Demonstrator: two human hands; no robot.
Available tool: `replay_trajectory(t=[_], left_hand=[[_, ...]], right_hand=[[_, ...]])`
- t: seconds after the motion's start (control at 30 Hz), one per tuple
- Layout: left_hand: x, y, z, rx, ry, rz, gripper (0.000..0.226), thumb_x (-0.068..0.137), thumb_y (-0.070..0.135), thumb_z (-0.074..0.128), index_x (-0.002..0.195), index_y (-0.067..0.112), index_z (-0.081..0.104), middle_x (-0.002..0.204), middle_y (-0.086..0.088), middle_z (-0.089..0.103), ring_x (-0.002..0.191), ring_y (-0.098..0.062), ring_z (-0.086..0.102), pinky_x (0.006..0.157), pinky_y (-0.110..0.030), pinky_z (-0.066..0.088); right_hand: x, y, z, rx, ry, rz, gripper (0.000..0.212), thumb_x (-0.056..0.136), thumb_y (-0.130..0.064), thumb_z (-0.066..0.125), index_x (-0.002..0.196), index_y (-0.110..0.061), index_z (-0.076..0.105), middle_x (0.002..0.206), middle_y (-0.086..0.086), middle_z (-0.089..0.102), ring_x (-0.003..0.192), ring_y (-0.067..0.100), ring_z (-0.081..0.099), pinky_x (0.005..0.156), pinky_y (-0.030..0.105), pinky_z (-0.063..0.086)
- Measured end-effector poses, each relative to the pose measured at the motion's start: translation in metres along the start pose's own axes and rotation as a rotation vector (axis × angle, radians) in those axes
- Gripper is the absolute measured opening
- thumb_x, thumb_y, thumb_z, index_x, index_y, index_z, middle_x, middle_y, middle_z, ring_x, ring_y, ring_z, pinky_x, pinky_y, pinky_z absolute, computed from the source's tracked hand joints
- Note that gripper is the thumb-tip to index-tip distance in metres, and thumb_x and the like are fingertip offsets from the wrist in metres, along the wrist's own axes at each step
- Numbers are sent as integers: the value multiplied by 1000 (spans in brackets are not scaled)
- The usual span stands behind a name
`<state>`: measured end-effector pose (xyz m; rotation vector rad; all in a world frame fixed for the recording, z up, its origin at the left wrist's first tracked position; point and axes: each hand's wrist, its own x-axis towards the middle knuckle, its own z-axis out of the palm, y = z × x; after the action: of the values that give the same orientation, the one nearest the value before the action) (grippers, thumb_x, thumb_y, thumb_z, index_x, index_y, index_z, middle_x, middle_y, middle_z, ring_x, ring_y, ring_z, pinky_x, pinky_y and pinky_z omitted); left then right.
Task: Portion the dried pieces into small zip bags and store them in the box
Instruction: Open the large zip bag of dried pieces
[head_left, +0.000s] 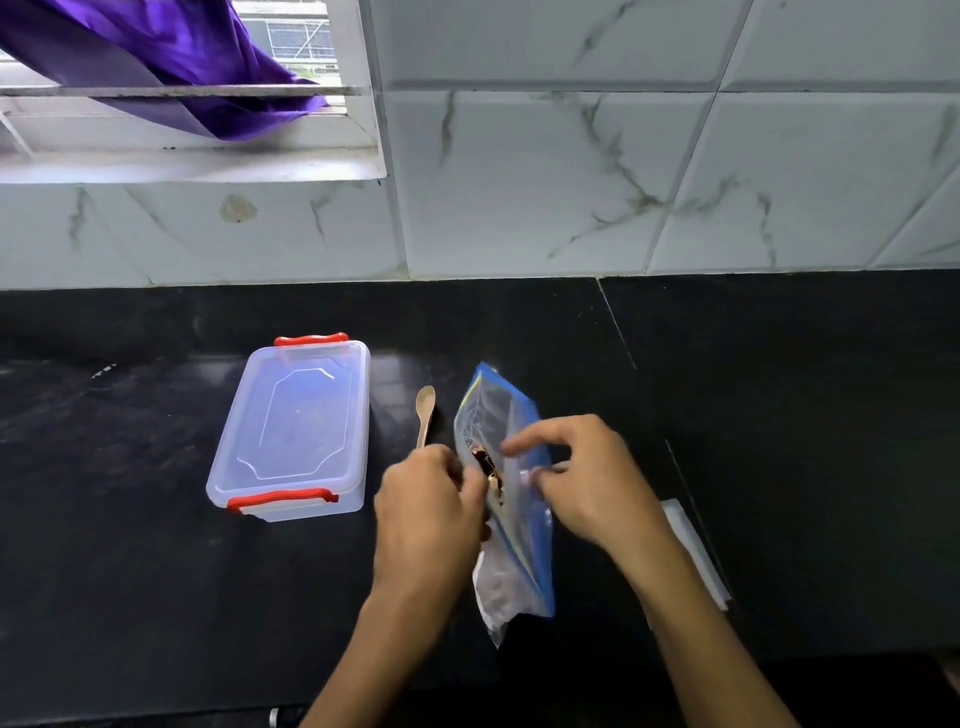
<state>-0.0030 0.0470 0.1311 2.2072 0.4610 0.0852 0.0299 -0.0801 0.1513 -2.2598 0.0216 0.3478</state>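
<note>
Dried brown pieces (487, 467) | inside the clear blue-edged zip bag (511, 499), held over the black counter (156, 571) | left hand (428, 512) and right hand (582, 478) pinch its mouth | risk: bag tips, pieces spill | lidded clear box with red clips (296, 428) needs opening

Home kitchen, black stone counter (156, 571), marble-look wall tiles (545, 182), louvred window (182, 104), purple cloth (156, 47)
</note>
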Motion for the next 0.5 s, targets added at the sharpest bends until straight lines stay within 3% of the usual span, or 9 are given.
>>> replay_trajectory(t=[0.07,0.13,0.2,0.27,0.33,0.37,0.43,0.5], left_hand=[[5,-6,-7,50,108,7,22,85,21,59,65,13,58,60,-4,67,58,-21,67,65,-39,55],[3,-8,-13,1,116,1,23,86,31,62,70,15,58,63,-3,67,61,-22,67,67,-42,55],[-7,-5,-15,-64,49,-34,32,80,52,63,79,21,54,66,0,67,62,-21,68,65,-42,56],[-19,-2,-10,-53,-60,-58,42,72,61,64,88,27,47,67,1,67,63,-19,68,64,-39,56],[-30,0,-4,-68,-135,-47,34,75,44,68,91,30,41,65,2,68,61,-14,68,63,-39,56],[-34,0,-4,-78,-131,-40,31,76,33,68,91,31,40,62,2,67,59,-13,67,63,-39,55],[-35,-2,-9,-62,-51,-12,32,77,22,65,94,30,40,61,1,66,61,-14,66,64,-38,53],[-33,-3,-18,-14,34,11,33,78,21,64,99,29,39,61,1,66,65,-18,65,67,-38,50]], right_hand=[[0,3,-8,-47,125,95,29,88,-3,58,87,-30,67,108,-4,61,80,11,63,59,17,51],[-1,8,-14,-49,174,85,25,87,-9,61,106,-25,65,115,-2,62,84,9,62,63,15,49],[-7,9,-13,-52,73,29,57,80,-18,71,132,-24,50,135,-5,50,106,11,58,83,21,48],[-15,9,-7,1,-81,-5,89,74,-18,77,146,-30,26,149,-13,30,108,9,56,86,20,48],[-22,8,-2,27,-196,-22,103,77,-10,74,148,-39,6,152,-19,15,96,4,55,73,16,50],[-24,9,-2,16,-212,-28,105,79,-6,70,147,-44,-1,152,-20,13,101,5,54,74,17,50],[-26,12,-4,22,-144,-53,96,85,1,59,143,-51,5,150,-19,17,117,8,48,87,25,50],[-26,13,-9,86,-43,-21,73,87,6,54,132,-49,38,145,-13,29,113,11,53,86,30,54]])
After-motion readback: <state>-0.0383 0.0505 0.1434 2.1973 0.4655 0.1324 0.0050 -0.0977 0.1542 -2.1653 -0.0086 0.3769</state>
